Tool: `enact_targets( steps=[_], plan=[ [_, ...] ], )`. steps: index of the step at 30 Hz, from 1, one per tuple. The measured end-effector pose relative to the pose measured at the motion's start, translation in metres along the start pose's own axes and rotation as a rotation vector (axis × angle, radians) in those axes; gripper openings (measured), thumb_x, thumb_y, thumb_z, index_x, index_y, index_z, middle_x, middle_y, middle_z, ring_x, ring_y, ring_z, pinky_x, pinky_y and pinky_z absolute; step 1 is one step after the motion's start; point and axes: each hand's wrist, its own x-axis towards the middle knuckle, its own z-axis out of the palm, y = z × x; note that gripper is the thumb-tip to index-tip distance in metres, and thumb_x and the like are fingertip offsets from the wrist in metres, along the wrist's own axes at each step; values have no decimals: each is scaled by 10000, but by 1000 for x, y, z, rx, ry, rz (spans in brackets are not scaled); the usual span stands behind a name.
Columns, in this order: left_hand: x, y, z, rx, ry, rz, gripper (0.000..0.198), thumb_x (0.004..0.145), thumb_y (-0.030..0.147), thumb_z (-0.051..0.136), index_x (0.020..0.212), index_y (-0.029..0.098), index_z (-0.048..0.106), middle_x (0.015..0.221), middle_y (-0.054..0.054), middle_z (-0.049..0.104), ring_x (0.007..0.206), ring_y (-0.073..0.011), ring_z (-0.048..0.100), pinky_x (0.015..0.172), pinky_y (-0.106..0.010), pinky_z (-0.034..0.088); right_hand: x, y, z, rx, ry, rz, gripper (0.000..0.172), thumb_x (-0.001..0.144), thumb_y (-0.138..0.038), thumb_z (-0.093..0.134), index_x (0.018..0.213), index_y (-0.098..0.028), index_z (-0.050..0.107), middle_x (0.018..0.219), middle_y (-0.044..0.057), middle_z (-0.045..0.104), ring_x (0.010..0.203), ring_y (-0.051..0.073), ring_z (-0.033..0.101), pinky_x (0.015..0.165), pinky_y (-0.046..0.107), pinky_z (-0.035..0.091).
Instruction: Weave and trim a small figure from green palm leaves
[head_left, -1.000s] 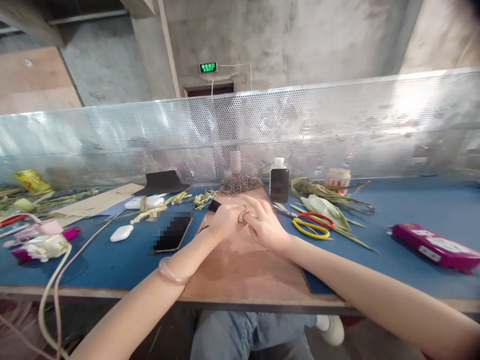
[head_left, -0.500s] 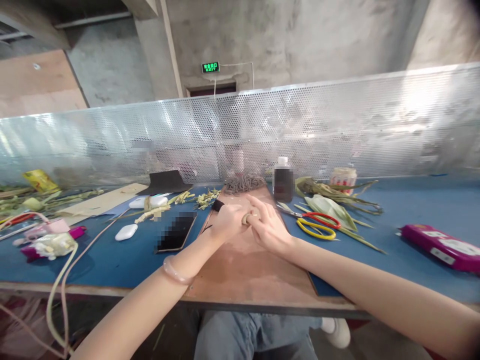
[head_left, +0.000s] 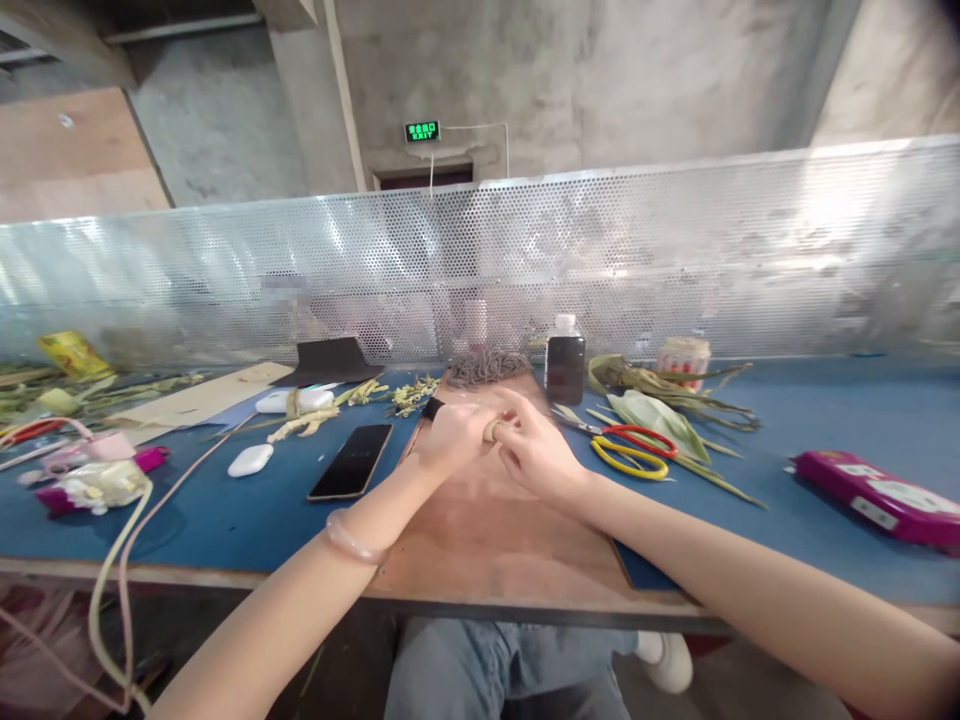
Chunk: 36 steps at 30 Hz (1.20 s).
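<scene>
My left hand point(head_left: 459, 432) and my right hand point(head_left: 534, 440) meet above a brown wooden board point(head_left: 502, 540). Between them is a small pale, ring-shaped piece point(head_left: 491, 431); its material is too small to make out. The bent fingers of my right hand press on it from the right. From the left, my closed left hand grips it, its fingertips partly hidden. A dark band sits by my left hand, and a pinkish bangle circles that wrist. Behind both hands, a heap of grey cord point(head_left: 487, 367) lies at the board's far end.
Scissors point(head_left: 634, 450) with red and yellow handles lie right of the board, near dried leaves point(head_left: 660, 420) and a dark bottle point(head_left: 565, 362). A phone point(head_left: 351, 463) and white case point(head_left: 250, 460) lie left. A purple pack point(head_left: 874, 495) is far right. Perforated metal stands behind.
My right hand's fingers have curled in more around the small pale piece, which has shifted slightly upward. The view has moved a little; the objects on the table stay put.
</scene>
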Motion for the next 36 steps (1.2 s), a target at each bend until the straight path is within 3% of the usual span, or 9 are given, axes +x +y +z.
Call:
enact_targets(
  steps=[3,7,13,17,20,23,26,30,36],
  plan=[
    [-2,-11,2,111,-14,91,166,823,211,464,713,153,575,618,-31,612,575,-147,573,544,-252,392,-1,-5,1,-67,-121,60,276,761,-97,463,994,-196,574,1219,132,487,902,214,554,773,365,488],
    [-2,-19,4,155,-51,134,163,830,204,447,721,160,560,635,-35,604,613,-160,574,579,-262,397,-2,-11,1,-109,-194,142,287,804,-155,453,1076,-203,532,1280,134,463,805,191,600,638,302,504],
    [-2,-21,6,-110,10,-125,235,826,279,508,613,181,489,560,26,525,539,-110,492,536,-226,354,2,-5,-9,9,-24,85,326,814,-131,427,1124,-212,486,1318,143,422,851,179,587,617,278,492],
    [5,-15,0,-393,65,-130,206,831,298,522,669,170,519,793,-28,608,734,-125,555,670,-236,416,0,5,-13,211,64,91,281,854,-188,412,1134,-171,418,950,85,601,630,126,558,557,237,438],
    [7,-9,-1,-476,22,-136,222,823,310,536,658,163,520,730,-12,582,678,-116,532,635,-231,409,-2,7,-12,244,13,176,233,866,-222,404,1088,-155,424,662,-7,578,475,115,493,482,219,355],
    [5,-5,2,-419,-89,-143,240,804,276,527,595,166,482,545,44,468,519,-90,431,508,-211,336,-1,3,-11,209,-36,256,119,865,-262,403,908,-175,471,599,-12,571,462,119,498,474,216,316],
    [2,-3,3,-325,-147,-108,172,755,197,506,586,170,487,517,45,466,498,-94,428,493,-213,320,1,0,-13,144,-49,262,152,854,-306,419,774,-190,477,577,-9,571,482,120,512,488,213,305],
    [1,-5,4,-200,-175,-8,100,713,160,480,643,177,549,572,11,568,524,-117,507,514,-225,354,4,3,-17,16,-102,180,173,835,-317,451,754,-189,535,616,1,617,518,117,534,510,212,295],
    [-1,-7,11,53,-302,78,104,699,190,498,651,180,589,567,-31,620,527,-182,587,483,-254,352,7,16,-16,-217,-341,53,178,858,-318,503,804,-180,601,759,46,682,638,165,610,514,236,284]
  ],
)
